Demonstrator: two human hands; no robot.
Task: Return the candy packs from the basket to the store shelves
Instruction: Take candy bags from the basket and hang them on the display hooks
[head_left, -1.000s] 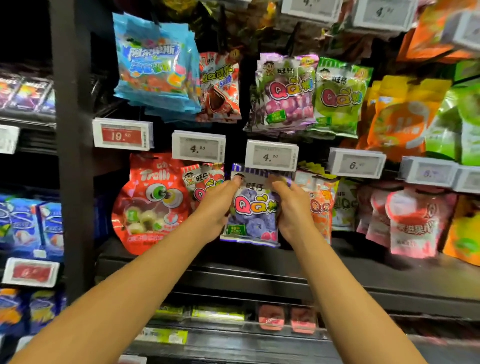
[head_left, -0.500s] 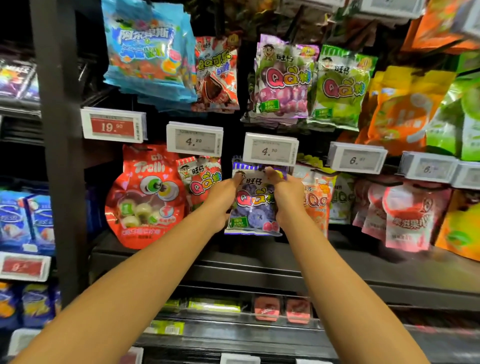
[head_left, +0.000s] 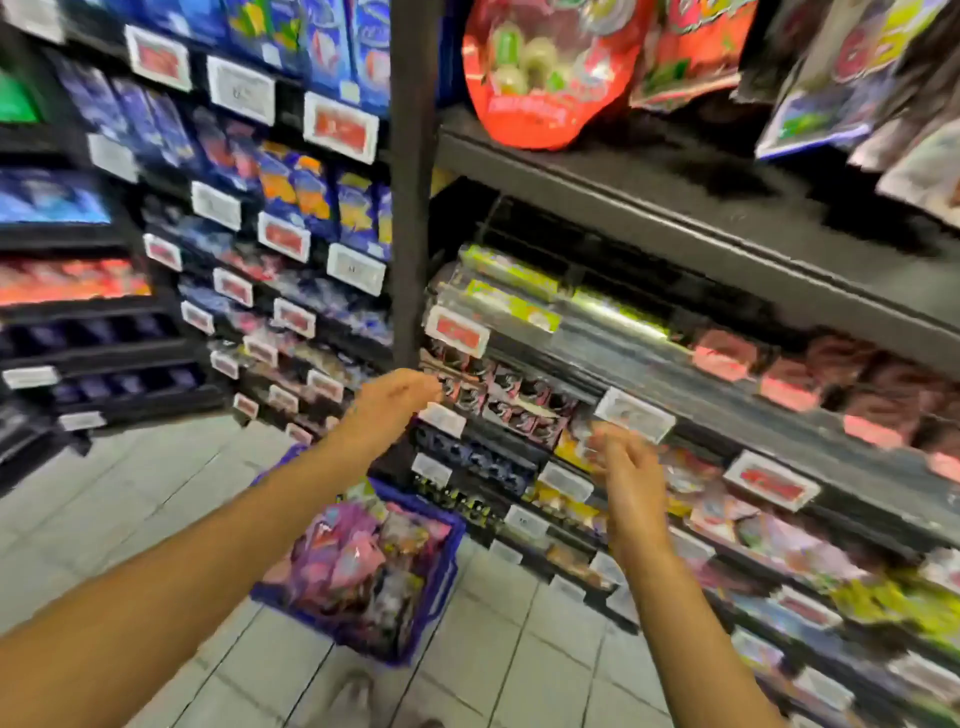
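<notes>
**Both hands empty, raised over the basket in front of the lower shelves**

Pose. Both forearms reach forward from the bottom edge of the head view. The left hand (head_left: 387, 400) is held out palm down, wrist slightly bent, fingers loosely extended toward the black upright post (head_left: 410, 182); it holds nothing. The right hand (head_left: 626, 470) is raised beside it, thumb side up, fingers relaxed and blurred by motion; it too holds nothing that I can see. The two hands are apart and at about the same height, neither touching a shelf or a pack.

Task items. The blue basket (head_left: 441, 587) stands on the tiled floor (head_left: 130, 493) below and between the forearms, close to the foot of the shelves. It is heaped with candy packs (head_left: 353, 561), mostly pink and purple; the count cannot be read through the blur.

Counts. Hands: two. Baskets: one. Upright posts in view: one. A large red candy bag (head_left: 535, 78) hangs at top centre above the dark shelf board (head_left: 675, 208); one such bag is plain. Price tags (head_left: 634, 413) run along every shelf edge, some white, some red, too many and too blurred for a firm count. A shoe tip (head_left: 353, 691) shows at the bottom edge, near the basket.
</notes>
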